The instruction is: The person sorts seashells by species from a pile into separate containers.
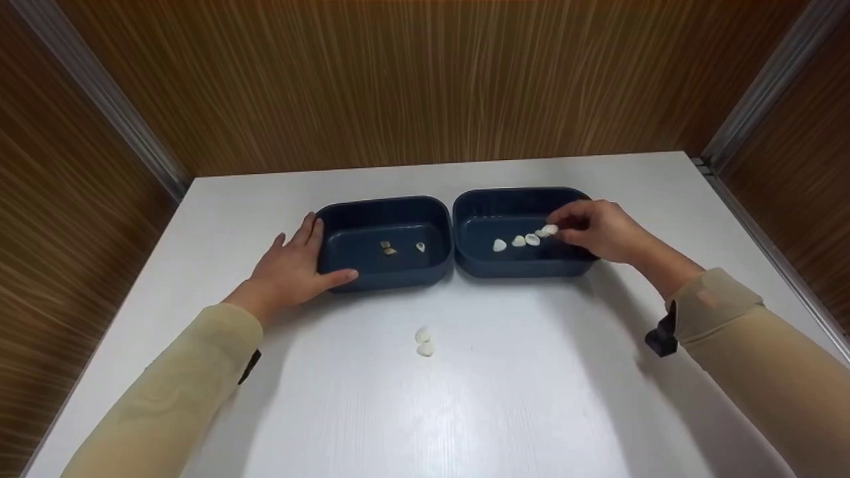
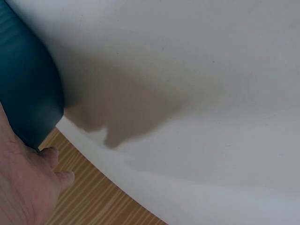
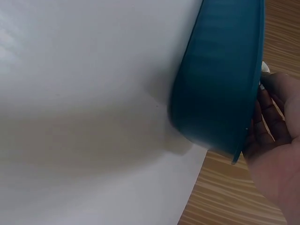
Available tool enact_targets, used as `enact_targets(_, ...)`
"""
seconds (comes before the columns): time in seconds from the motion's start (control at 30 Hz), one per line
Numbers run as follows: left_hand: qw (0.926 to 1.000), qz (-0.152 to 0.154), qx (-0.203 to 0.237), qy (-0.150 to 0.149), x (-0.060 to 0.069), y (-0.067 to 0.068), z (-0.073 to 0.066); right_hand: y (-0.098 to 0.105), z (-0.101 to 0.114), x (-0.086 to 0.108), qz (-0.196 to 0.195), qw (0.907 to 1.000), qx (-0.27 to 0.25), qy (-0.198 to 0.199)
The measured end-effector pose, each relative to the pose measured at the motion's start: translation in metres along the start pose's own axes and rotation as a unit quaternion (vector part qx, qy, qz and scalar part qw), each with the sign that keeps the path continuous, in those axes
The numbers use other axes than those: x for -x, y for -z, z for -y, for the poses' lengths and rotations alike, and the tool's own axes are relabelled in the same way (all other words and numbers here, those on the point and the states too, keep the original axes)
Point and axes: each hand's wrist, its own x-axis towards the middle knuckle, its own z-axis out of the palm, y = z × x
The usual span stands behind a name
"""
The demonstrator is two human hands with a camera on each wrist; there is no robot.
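Note:
Two dark blue bins stand side by side on a white table. My left hand (image 1: 289, 269) rests against the left end of the left bin (image 1: 392, 277), fingers extended along its side and thumb over the front rim. Inside that bin lie a few small brownish shells (image 1: 389, 251) and a paler one (image 1: 420, 247). Over the right bin (image 1: 524, 268), my right hand (image 1: 601, 229) pinches a white seashell (image 1: 550, 230) between thumb and fingers. Several white shells (image 1: 499, 245) lie on that bin's floor. In the right wrist view, the bin wall partly hides the fingers.
Two white shells (image 1: 425, 342) lie close together on the white table (image 1: 372, 405), in front of the bins. Wood-grain panels (image 1: 425, 86) rise behind the table and at both sides.

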Motion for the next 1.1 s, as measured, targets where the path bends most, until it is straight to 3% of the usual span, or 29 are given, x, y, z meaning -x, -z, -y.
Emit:
enact_targets(0.73,1.0,-0.001,0.002,0.0,0.0,0.001,-0.003,-0.005,-0.004,-0.001,0.003,0.9993,0.036,0.009)
enact_targets(0.93,1.0,0.001,0.002,0.001,0.0,0.0,-0.003,-0.003,0.0,-0.001,-0.018,0.9995,0.027,0.001)
enact_targets(1.1,1.0,0.003,-0.002,0.002,-0.001,0.001,-0.003,-0.004,0.017,0.004,-0.037,0.9985,0.001,0.041)
